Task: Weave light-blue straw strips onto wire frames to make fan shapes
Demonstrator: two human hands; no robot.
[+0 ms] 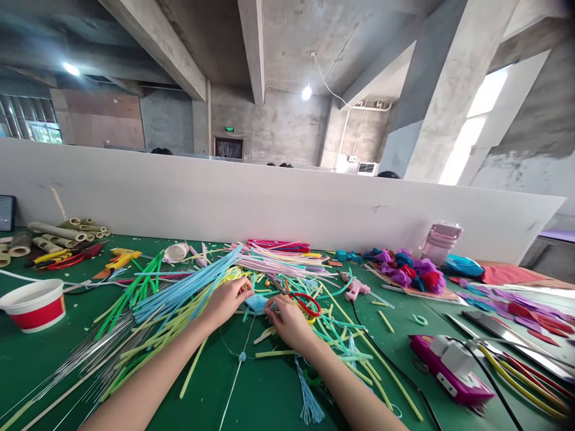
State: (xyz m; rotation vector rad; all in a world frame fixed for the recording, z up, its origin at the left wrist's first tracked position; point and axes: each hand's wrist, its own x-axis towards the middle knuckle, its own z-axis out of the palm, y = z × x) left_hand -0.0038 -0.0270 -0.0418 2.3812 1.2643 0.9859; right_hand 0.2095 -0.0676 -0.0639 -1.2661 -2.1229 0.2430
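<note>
Between my two hands is a small light-blue piece (256,304) with a soft, folded look; its exact kind is unclear. My left hand (229,297) is closed in a pinch at its left side, and what sits between those fingertips is too small to make out. From the right, my right hand (287,318) pinches the piece's edge. Below them a thin white string (232,383) runs down the table, with a blue bead (242,357) on it. Red-handled scissors (309,304) lie just beyond my right hand. A blue tassel (309,395) rests under my right forearm.
Blue pipe cleaners (188,286) and green ones (130,293) spread left. A paper cup (33,305), yellow glue gun (121,260) and bamboo pieces (67,233) stand farther left. Right are a pink glue gun (357,288), its cord, and a purple power strip (449,371). A white partition (269,203) rises behind.
</note>
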